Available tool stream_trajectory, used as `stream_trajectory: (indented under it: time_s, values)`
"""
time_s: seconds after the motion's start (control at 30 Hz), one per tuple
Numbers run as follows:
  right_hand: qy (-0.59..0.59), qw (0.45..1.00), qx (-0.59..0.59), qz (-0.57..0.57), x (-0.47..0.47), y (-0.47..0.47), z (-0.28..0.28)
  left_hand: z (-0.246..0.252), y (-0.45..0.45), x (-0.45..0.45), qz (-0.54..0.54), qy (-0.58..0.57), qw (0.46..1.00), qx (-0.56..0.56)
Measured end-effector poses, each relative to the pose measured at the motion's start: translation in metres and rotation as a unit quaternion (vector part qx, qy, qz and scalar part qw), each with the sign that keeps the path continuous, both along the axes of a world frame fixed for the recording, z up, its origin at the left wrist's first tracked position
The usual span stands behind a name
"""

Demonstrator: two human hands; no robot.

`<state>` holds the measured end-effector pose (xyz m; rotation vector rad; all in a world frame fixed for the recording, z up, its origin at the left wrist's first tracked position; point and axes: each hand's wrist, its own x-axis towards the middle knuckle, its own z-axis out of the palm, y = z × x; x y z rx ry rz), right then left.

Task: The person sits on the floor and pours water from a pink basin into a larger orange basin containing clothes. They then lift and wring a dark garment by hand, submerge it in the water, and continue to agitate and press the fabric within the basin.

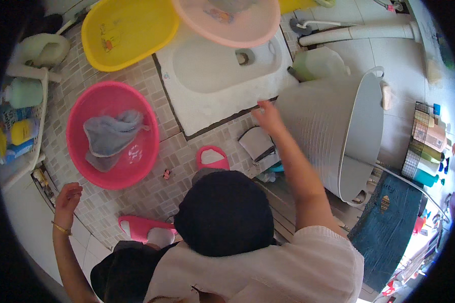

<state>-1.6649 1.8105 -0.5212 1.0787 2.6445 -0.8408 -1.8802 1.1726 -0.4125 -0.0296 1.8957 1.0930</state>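
A bright pink plastic basin [76, 166] stands on the tiled floor with a wet grey-blue cloth [113, 130] bunched in it. My left hand [68, 199], a bracelet at its wrist, hovers outside the basin's lower left rim, fingers loosely bent and nothing visible in them. Over on the other side, my right hand [268, 118] is stretched out with thumb and fingers slightly apart, and I see nothing in its grasp. Just below it lies a folded light grey cloth-like item [257, 143] with a dark edge. The large grey ribbed tub [314, 121] is immediately right of that hand.
A squat toilet [201, 110] is set in the floor ahead, partly covered by a peach basin [197, 22]. Beside it sits a yellow basin [136, 34]. A plastic jug [320, 62] stands behind the tub. Bottles fill a left rack [41, 125]. Pink slippers [140, 227] are on my feet.
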Motion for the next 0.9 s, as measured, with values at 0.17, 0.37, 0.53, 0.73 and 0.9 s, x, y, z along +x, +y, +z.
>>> stream_trajectory:
  time_s: [0.17, 0.37, 0.53, 0.73, 0.9]
  values:
    - [-0.111, 0.988, 0.106, 0.022, 0.073, -0.073, -0.003, 0.014, 0.026, -0.001, -0.035, 0.019, 0.999, 0.015]
    - [-0.16, 0.977, 0.128, -0.057, 0.108, -0.087, -0.034, 0.009, 0.052, 0.004, -0.082, -0.02, 0.996, 0.0]
    - [0.017, 0.972, 0.127, -0.197, 0.135, -0.072, -0.067, 0.006, 0.058, 0.003, -0.086, -0.009, 0.996, 0.008]
    - [-0.028, 0.914, 0.148, -0.377, 0.079, -0.085, -0.082, -0.006, 0.076, -0.002, -0.089, -0.021, 0.996, 0.003]
    - [0.134, 0.921, -0.079, -0.358, -0.015, -0.111, -0.079, -0.013, 0.09, -0.008, -0.094, -0.029, 0.995, 0.034]
